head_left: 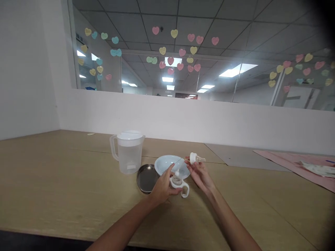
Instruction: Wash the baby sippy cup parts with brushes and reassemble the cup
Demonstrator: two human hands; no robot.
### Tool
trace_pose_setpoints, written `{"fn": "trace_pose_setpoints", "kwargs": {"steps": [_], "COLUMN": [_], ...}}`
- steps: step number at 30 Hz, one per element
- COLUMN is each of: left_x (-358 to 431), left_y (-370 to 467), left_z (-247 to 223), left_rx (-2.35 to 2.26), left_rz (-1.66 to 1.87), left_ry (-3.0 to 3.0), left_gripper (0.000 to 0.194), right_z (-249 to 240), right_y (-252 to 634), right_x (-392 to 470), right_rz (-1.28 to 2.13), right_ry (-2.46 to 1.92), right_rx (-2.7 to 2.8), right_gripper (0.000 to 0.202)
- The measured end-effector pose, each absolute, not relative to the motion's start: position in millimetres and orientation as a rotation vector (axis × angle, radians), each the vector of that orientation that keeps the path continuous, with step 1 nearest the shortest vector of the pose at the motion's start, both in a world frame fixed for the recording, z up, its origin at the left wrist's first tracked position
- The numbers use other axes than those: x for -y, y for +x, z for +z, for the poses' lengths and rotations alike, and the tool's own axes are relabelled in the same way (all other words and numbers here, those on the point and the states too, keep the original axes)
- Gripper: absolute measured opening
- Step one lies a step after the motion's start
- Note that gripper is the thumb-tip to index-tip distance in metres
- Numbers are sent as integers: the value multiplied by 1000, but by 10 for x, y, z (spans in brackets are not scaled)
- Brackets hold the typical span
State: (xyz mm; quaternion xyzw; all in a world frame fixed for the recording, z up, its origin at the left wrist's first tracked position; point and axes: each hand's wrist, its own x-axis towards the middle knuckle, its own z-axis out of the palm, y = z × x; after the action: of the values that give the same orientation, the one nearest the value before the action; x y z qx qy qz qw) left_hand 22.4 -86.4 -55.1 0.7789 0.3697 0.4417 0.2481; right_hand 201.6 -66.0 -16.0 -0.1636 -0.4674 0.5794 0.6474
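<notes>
A small clear baby bottle [177, 180] with a white handled collar is gripped by my left hand [162, 186], in front of a pale blue bowl [163, 162]. Its white handle curves out on the right, and a small white piece stands at its mouth. My right hand [200, 174] holds a white bottle cap with a clear nipple [194, 158], tilted sideways with the nipple pointing right, above the bowl's right edge. A thin strand or stick shows between the hands; what it is cannot be made out.
Left of the bowl are a round metal tray [147, 178] and a translucent lidded pitcher [130, 153]. A grey mat [243, 159] and a pink cloth [282, 159] with a packet on it lie at the right. A white wall with a window stands behind the table [65, 188].
</notes>
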Motion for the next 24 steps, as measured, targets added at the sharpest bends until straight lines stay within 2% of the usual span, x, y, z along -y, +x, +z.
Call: {"fn": "trace_pose_setpoints", "kwargs": {"steps": [4, 7, 10, 13, 19, 21, 24], "left_x": [890, 912, 926, 929, 925, 927, 927], "left_y": [219, 219, 221, 221, 209, 197, 170], "left_z": [-531, -508, -498, -502, -527, -523, -491], "left_rx": [-1035, -1093, -1134, -1161, -1132, -1095, -1103], "left_rz": [1202, 1189, 1191, 1202, 1223, 1294, 1500], "left_ry": [2166, 2205, 2251, 2315, 2438, 2473, 2464], "left_gripper": [84, 81, 80, 78, 74, 69, 50], "right_z": [-214, -340, -441, -459, -426, -422, -409], "right_y": [1999, 1965, 1933, 1923, 1951, 1962, 1964], "right_x": [577, 491, 467, 519, 568, 556, 557], "right_rz": [1311, 1165, 863, 636, 567, 455, 94], "right_ry": [-375, -586, -808, -935, -1035, -1058, -1061], "right_rx": [1027, 1154, 1432, 1681, 1823, 1866, 1875], "right_gripper": [23, 31, 41, 38, 34, 35, 40]}}
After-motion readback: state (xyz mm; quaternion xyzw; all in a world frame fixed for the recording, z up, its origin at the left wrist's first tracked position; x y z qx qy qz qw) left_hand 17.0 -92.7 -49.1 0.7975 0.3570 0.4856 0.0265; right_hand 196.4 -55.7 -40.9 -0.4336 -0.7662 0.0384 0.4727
